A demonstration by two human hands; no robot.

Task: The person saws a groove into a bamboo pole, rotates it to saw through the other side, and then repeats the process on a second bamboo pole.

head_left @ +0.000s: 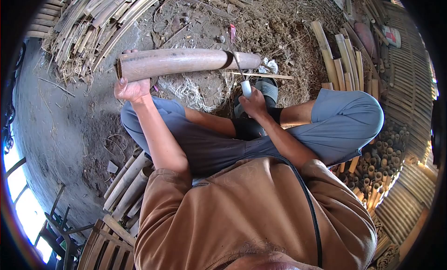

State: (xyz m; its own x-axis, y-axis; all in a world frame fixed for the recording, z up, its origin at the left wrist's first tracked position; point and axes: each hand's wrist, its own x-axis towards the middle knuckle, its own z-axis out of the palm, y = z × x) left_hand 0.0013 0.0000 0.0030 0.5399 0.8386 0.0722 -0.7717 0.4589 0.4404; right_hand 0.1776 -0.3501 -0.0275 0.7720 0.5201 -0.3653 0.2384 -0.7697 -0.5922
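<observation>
A thick, pale bamboo tube (177,62) lies nearly level across the view, its hollow end to the left. My left hand (132,87) is wrapped round it from below near that end, with fingertips showing over the far side. In my right hand (253,104) is a knife with a white handle (246,88). Its thin, dark blade (236,63) points away from me and overlaps the tube near its right end, beside a dark band round the bamboo. Under the tube's right end is my sandalled foot (267,89).
A pile of split bamboo strips (100,21) fills the far left. Upright bamboo pieces (347,60) stand at the right, with many cut tubes (379,167) stacked behind my knee. More bamboo poles (132,184) lie at lower left. Dry shavings (288,28) litter the dirt floor.
</observation>
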